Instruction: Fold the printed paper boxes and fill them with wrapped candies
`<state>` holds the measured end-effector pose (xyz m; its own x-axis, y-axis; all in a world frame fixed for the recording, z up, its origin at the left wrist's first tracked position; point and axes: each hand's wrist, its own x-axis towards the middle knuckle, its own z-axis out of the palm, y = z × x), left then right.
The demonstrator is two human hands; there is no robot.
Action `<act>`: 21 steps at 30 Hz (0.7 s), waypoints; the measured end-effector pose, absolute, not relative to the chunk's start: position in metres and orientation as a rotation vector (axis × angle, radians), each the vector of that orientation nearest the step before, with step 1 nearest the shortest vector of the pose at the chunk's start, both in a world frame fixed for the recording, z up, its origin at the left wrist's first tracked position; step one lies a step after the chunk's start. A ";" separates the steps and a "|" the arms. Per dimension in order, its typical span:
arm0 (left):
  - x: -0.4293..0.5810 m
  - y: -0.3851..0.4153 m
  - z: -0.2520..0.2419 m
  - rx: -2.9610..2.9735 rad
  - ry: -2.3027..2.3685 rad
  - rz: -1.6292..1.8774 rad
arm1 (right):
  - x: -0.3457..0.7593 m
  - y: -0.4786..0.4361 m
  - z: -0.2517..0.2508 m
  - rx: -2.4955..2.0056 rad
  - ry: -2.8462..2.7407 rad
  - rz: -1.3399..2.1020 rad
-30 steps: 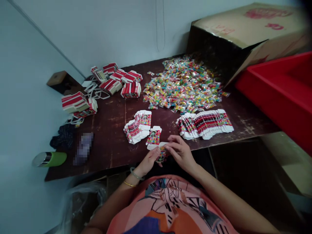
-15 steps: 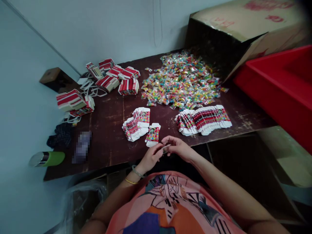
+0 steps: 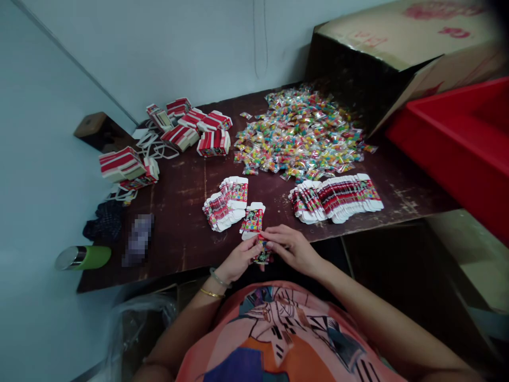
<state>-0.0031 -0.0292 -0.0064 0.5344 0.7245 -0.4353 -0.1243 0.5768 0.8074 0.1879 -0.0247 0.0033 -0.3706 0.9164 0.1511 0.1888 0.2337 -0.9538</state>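
Between my hands, just off the table's front edge, is a small printed candy box [image 3: 261,253] with red and dark patterned sides. My left hand [image 3: 240,259] grips it from the left, thumb on its face. From the right, the fingers of my right hand [image 3: 293,248] close on its upper part; some fingertips are hidden. Right beyond them a flat printed carton [image 3: 253,216] with white flaps lies on the table [image 3: 181,212]. A fanned stack of flat cartons [image 3: 227,204] is behind it to the left, and a longer row of them [image 3: 338,197] lies to the right.
Small clear packets of colourful candy [image 3: 298,138] form a wide heap at the back. Bundled red-and-white cartons [image 3: 183,132] lie at the back left with white straps. A green bottle [image 3: 93,257] stands left; a red bin [image 3: 449,138] and large cardboard box [image 3: 382,37] fill the right.
The small box has turned so its printed face shows; before, only a thin pale edge was visible between my fingers. My right fingers have come down onto it. The view has shifted slightly.
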 end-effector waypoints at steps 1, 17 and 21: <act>-0.001 -0.032 -0.008 0.757 0.857 0.568 | 0.185 -0.029 0.000 -1.050 -1.753 1.129; -0.042 -0.002 -0.016 0.882 1.211 0.851 | 0.226 -0.021 0.006 -1.372 -2.134 0.811; -0.058 -0.008 -0.013 0.902 1.289 0.827 | 0.141 0.026 -0.019 -1.393 -2.532 0.435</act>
<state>-0.0576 -0.0084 -0.0133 0.1053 0.8989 -0.4254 -0.0115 0.4288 0.9033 0.1410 0.0265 -0.0192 -0.5272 0.8484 0.0476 0.7838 0.5072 -0.3583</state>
